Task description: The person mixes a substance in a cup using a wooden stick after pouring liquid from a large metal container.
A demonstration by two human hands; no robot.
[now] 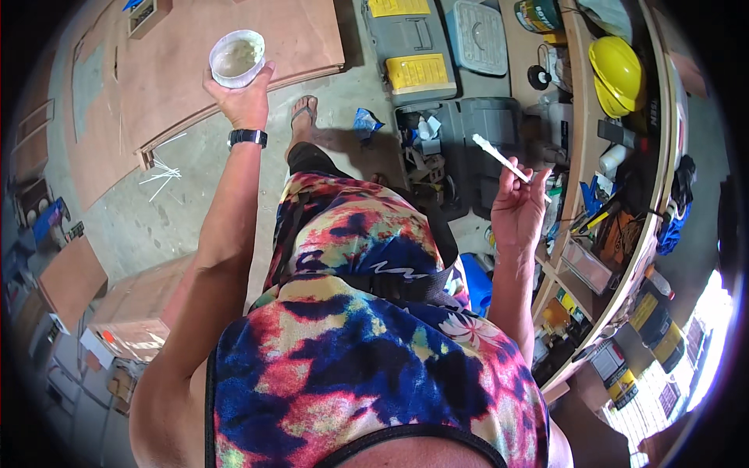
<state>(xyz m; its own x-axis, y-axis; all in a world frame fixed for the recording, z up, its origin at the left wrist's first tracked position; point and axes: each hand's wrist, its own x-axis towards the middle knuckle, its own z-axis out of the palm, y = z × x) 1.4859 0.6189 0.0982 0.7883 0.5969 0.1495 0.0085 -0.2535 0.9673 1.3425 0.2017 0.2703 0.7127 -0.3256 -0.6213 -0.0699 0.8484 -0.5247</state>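
Note:
My left hand [244, 101] is wrapped round a small white plastic tub [234, 82], held out at the upper left above the edge of a plywood sheet. Some pale, greyish stuff lies inside the tub, with lumps along its inner wall. On the right, my right hand [518, 209] pinches a thin white stick [499, 157] between thumb and fingers. A thick white paste coats the stick's far end, which points up and to the left. The two hands are far apart, and the stick does not touch the tub.
Plywood sheets [300, 43] lie at the upper left, with loose white sticks [164, 173] on the floor beside them. An open toolbox [484, 117] and a crumpled blue packet [366, 125] sit ahead. Wooden shelving [575, 117] with a yellow hard hat [616, 76] lines the right.

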